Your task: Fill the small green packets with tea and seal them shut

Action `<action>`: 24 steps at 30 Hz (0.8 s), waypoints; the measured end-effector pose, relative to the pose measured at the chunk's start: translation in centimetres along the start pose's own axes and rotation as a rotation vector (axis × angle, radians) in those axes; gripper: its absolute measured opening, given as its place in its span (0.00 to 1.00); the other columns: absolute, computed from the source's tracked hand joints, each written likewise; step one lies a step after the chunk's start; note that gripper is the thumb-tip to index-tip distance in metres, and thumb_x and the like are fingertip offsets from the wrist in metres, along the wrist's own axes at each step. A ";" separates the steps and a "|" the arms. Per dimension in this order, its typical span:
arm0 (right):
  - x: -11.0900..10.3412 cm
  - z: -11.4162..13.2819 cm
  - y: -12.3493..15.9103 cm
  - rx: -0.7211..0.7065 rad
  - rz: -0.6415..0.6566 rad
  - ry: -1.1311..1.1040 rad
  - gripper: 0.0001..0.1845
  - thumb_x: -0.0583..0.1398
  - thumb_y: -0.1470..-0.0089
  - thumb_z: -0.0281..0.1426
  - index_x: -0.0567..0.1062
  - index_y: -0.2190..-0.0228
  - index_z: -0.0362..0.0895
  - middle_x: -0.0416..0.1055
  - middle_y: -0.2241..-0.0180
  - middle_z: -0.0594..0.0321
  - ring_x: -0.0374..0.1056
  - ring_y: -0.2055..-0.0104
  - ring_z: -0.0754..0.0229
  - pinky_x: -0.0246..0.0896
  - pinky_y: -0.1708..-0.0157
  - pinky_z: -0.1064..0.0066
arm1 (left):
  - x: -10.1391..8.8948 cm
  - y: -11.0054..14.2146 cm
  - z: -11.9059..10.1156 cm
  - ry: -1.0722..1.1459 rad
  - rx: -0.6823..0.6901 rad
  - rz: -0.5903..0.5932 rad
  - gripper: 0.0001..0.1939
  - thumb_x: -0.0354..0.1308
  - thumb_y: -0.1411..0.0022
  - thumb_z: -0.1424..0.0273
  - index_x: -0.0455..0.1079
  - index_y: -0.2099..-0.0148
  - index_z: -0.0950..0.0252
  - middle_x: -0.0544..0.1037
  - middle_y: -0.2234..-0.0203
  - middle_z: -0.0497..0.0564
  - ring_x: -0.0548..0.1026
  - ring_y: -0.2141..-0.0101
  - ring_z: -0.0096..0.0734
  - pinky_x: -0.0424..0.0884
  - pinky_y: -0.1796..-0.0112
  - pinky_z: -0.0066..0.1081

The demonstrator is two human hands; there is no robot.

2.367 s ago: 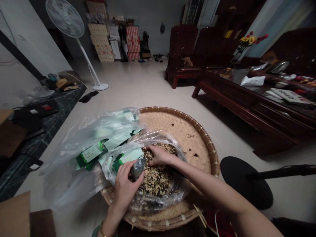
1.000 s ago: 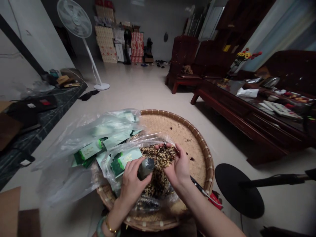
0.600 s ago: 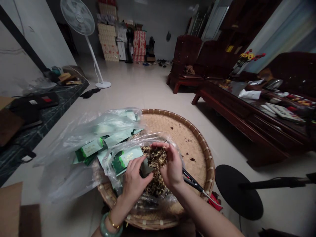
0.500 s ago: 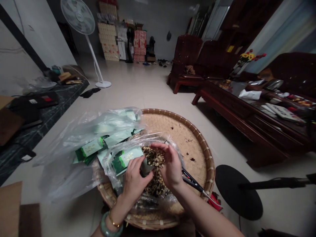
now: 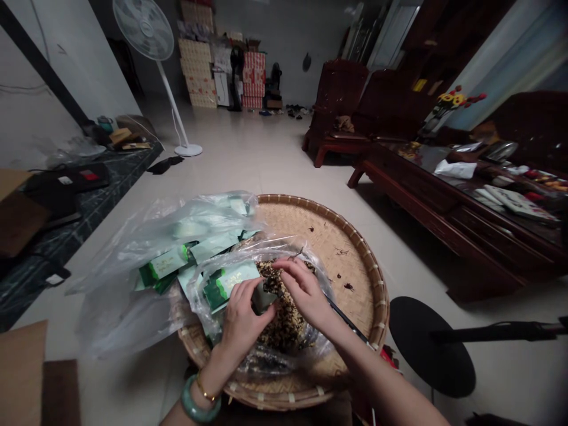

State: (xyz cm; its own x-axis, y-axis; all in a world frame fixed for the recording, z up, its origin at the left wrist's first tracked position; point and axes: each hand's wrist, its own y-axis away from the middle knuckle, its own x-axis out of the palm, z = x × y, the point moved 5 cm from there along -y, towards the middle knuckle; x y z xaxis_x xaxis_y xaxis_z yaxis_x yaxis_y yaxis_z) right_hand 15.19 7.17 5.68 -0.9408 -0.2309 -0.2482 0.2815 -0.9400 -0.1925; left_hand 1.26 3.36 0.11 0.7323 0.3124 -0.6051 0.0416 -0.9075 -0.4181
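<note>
My left hand (image 5: 242, 322) is shut around a small grey foil pouch (image 5: 263, 300), with the pouch's mouth facing up and to the right. My right hand (image 5: 304, 290) sits just beyond it, its fingers pinching a little of the dried herbal tea mix (image 5: 283, 328) over the pouch. That speckled brown heap lies inside a clear plastic bag (image 5: 306, 355) on a round woven bamboo tray (image 5: 350, 260). Green-and-white packets (image 5: 228, 285) lie in clear plastic (image 5: 177, 219) at the tray's left side. A thin black-handled tool (image 5: 346, 321) lies under my right forearm.
A black round stand base (image 5: 430, 346) is on the floor to the right. A dark wood table (image 5: 444, 201) with scattered items and wooden armchairs (image 5: 341, 100) stand beyond. A dark stone ledge (image 5: 66, 207) runs along the left, with cardboard (image 5: 22, 373) at lower left.
My right hand has uncurled from holding a clump and now reaches over the pouch in a narrow pinch. The view has shifted slightly, and my right forearm now covers more of the black tool.
</note>
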 end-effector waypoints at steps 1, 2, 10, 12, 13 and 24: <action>-0.1 0.0 0.2 -0.003 0.056 0.074 0.12 0.56 0.43 0.34 0.75 0.58 0.49 0.69 0.57 0.59 0.64 0.52 0.55 0.57 0.49 0.59 | 0.0 0.1 0.2 0.002 -0.015 0.000 0.19 0.60 0.47 0.72 0.65 0.52 0.63 0.75 0.61 0.55 0.73 0.58 0.44 0.72 0.60 0.42; 0.0 -0.1 0.4 -0.001 0.114 0.128 0.14 0.58 0.45 0.33 0.74 0.56 0.50 0.68 0.58 0.59 0.64 0.54 0.55 0.58 0.51 0.60 | 0.1 0.3 0.4 0.005 -0.035 0.002 0.20 0.60 0.49 0.72 0.65 0.52 0.63 0.74 0.62 0.55 0.73 0.59 0.44 0.72 0.60 0.42; 0.1 -0.8 0.8 -0.014 0.195 0.226 0.11 0.62 0.49 0.29 0.79 0.62 0.50 0.71 0.69 0.62 0.66 0.69 0.60 0.60 0.68 0.68 | 0.1 0.4 1.5 0.136 -0.099 0.137 0.29 0.63 0.54 0.73 0.65 0.47 0.62 0.74 0.55 0.56 0.73 0.55 0.43 0.71 0.55 0.44; -0.1 -0.8 0.6 -0.032 0.187 0.206 0.09 0.62 0.50 0.28 0.80 0.66 0.50 0.72 0.71 0.63 0.67 0.69 0.60 0.60 0.68 0.68 | -0.2 0.1 1.5 0.188 -0.094 0.232 0.28 0.64 0.54 0.73 0.67 0.48 0.61 0.76 0.55 0.55 0.74 0.55 0.43 0.70 0.54 0.44; -0.1 -0.9 0.5 -0.035 0.187 0.187 0.08 0.62 0.50 0.28 0.80 0.67 0.50 0.73 0.71 0.63 0.67 0.69 0.60 0.60 0.68 0.68 | -0.3 -0.1 1.5 0.218 -0.096 0.278 0.26 0.64 0.54 0.73 0.69 0.50 0.60 0.77 0.56 0.54 0.74 0.56 0.42 0.70 0.54 0.43; -1.3 -2.9 0.7 0.136 0.219 0.384 0.31 0.56 0.44 0.33 0.60 0.40 0.47 0.74 0.74 0.60 0.68 0.73 0.55 0.62 0.65 0.62 | -0.5 0.0 2.2 0.215 -0.129 0.377 0.13 0.67 0.54 0.67 0.75 0.63 0.64 0.74 0.72 0.49 0.73 0.70 0.33 0.70 0.68 0.33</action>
State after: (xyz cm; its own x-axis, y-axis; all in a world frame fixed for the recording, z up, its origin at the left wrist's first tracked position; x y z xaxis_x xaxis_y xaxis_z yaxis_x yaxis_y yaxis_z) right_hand 17.16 7.59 3.15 -0.7168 -0.3420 -0.6076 0.4142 -0.9099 0.0235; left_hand -0.60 3.86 -1.13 0.8364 -0.0993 -0.5391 -0.1805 -0.9785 -0.0998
